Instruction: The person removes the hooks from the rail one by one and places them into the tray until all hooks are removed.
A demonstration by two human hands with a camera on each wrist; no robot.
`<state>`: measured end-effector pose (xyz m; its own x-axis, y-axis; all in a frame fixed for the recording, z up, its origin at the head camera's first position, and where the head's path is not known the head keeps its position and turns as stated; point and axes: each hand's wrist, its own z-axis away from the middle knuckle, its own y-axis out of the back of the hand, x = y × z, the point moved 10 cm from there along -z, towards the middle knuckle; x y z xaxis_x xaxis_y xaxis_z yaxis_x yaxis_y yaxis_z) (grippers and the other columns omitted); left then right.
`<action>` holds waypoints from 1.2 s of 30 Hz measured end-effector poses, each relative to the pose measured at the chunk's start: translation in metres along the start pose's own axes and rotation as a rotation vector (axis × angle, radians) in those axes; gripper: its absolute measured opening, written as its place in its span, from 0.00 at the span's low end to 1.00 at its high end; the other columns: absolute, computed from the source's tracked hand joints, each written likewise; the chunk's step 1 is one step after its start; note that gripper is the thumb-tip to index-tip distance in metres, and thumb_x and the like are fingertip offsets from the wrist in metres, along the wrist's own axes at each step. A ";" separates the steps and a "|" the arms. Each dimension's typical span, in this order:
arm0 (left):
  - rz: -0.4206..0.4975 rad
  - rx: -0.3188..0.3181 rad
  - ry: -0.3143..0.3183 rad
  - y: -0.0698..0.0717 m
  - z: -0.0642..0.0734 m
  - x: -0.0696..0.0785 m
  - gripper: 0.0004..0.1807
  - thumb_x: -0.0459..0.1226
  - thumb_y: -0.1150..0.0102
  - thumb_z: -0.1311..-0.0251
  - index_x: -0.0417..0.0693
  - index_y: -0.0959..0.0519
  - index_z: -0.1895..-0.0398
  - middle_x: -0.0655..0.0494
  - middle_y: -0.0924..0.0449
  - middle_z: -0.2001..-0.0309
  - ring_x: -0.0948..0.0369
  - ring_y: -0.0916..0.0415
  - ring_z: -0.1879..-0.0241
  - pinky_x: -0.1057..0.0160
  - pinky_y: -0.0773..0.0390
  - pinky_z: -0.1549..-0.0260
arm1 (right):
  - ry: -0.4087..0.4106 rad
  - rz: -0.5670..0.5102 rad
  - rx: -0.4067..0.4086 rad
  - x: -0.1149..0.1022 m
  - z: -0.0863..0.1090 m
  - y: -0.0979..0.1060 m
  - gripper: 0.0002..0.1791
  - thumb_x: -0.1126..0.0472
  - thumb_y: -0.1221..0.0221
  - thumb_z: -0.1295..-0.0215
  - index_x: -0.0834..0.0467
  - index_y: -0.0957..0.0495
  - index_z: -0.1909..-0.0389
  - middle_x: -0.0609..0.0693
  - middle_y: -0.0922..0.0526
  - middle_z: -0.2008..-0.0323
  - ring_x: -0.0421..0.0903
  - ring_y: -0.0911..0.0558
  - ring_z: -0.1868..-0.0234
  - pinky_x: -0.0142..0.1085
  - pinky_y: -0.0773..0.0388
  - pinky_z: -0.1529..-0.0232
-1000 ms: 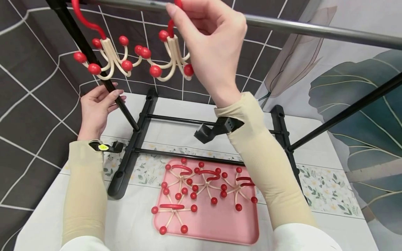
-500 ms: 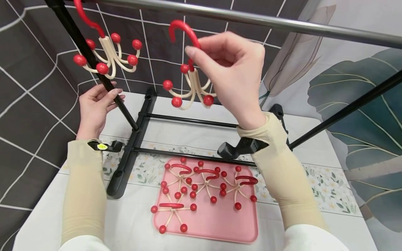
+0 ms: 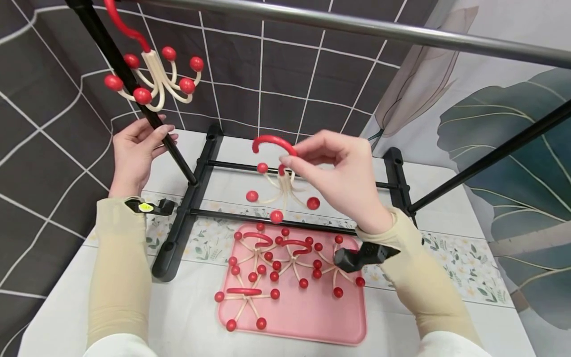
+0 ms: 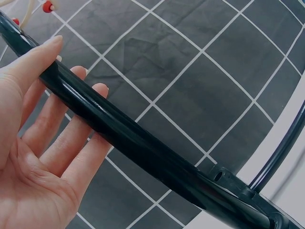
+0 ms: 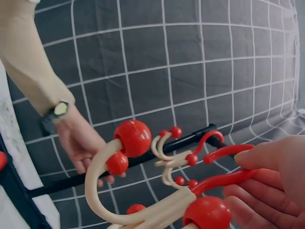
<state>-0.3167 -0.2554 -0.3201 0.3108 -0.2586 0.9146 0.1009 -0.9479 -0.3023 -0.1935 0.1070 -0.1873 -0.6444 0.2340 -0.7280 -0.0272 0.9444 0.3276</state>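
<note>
Head view: right hand pinching hook hanger above pink tray; left hand loosely wrapped around rack post, steadying frame.

We note a dark grid-patterned cloth hanging behind from 9 to 12 o'clock. At 3 o'clock, a pale curtain with large leaf prints. Below, a white table crossed by a floral strip.
</note>
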 end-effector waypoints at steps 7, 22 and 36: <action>0.016 0.002 -0.001 -0.001 0.000 0.000 0.19 0.27 0.28 0.42 0.33 0.17 0.47 0.44 0.13 0.59 0.55 0.12 0.65 0.64 0.15 0.60 | -0.077 -0.082 -0.072 0.015 0.039 0.003 0.09 0.74 0.26 0.46 0.59 0.13 0.68 0.47 0.12 0.70 0.48 0.13 0.71 0.37 0.15 0.69; 0.019 0.001 0.000 0.000 -0.001 0.000 0.19 0.27 0.28 0.42 0.31 0.18 0.46 0.44 0.13 0.60 0.55 0.12 0.65 0.64 0.15 0.60 | -0.113 -0.289 -0.231 0.017 0.111 0.004 0.18 0.85 0.30 0.53 0.59 0.16 0.68 0.55 0.14 0.68 0.49 0.16 0.69 0.35 0.16 0.72; 0.017 0.000 -0.001 -0.001 -0.002 -0.001 0.20 0.27 0.28 0.42 0.31 0.18 0.46 0.44 0.13 0.59 0.55 0.12 0.65 0.64 0.15 0.60 | -0.131 -0.362 -0.327 0.032 0.161 -0.016 0.16 0.80 0.27 0.51 0.58 0.16 0.66 0.52 0.14 0.67 0.47 0.17 0.66 0.36 0.19 0.74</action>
<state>-0.3186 -0.2550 -0.3204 0.3133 -0.2749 0.9090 0.0958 -0.9431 -0.3183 -0.0910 0.1368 -0.3125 -0.4490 -0.0484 -0.8922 -0.4824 0.8537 0.1964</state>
